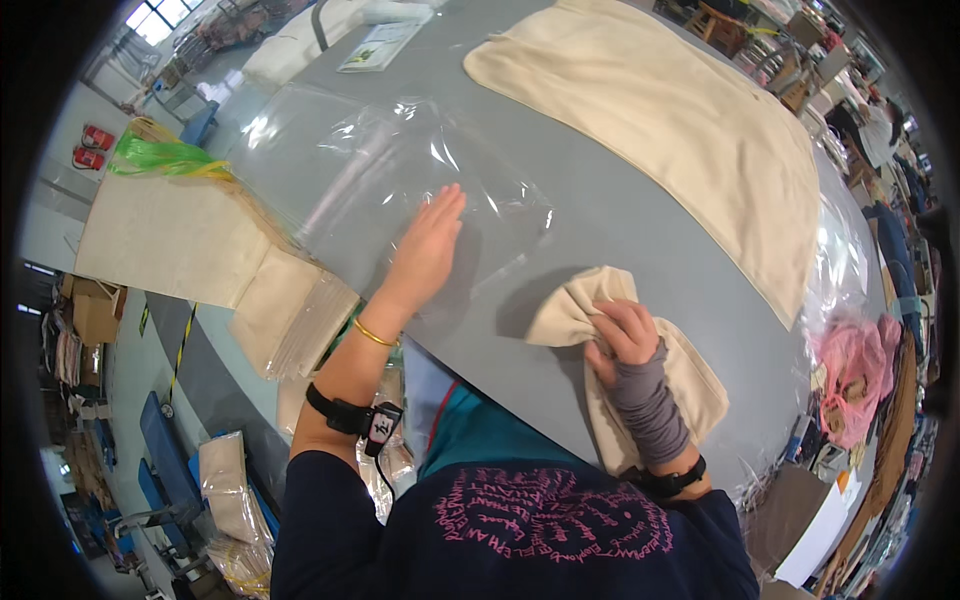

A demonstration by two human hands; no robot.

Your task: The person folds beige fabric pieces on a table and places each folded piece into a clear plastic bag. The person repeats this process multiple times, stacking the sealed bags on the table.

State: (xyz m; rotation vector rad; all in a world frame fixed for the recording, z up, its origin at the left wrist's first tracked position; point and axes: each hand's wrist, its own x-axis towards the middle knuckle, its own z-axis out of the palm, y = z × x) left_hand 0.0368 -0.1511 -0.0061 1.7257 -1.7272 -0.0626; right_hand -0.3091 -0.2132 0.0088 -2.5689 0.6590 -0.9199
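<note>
My right hand (624, 336) is closed around a bunched part of a cream cloth (694, 375), whose rest trails down under my forearm onto the grey table. Flat and with its fingers together, my left hand (431, 244) is over a clear plastic bag (352, 157) spread on the table; whether it touches the film I cannot tell. A large cream fabric piece (660, 112) lies across the far right part of the table.
Stacked cream packets (292, 315) stand at the table's left edge, near green and yellow strips (169, 156). A printed leaflet (381, 46) lies at the far edge. To the right are a pink plastic bag (851, 375) and clear film (836, 247). Another person (874, 131) is far right.
</note>
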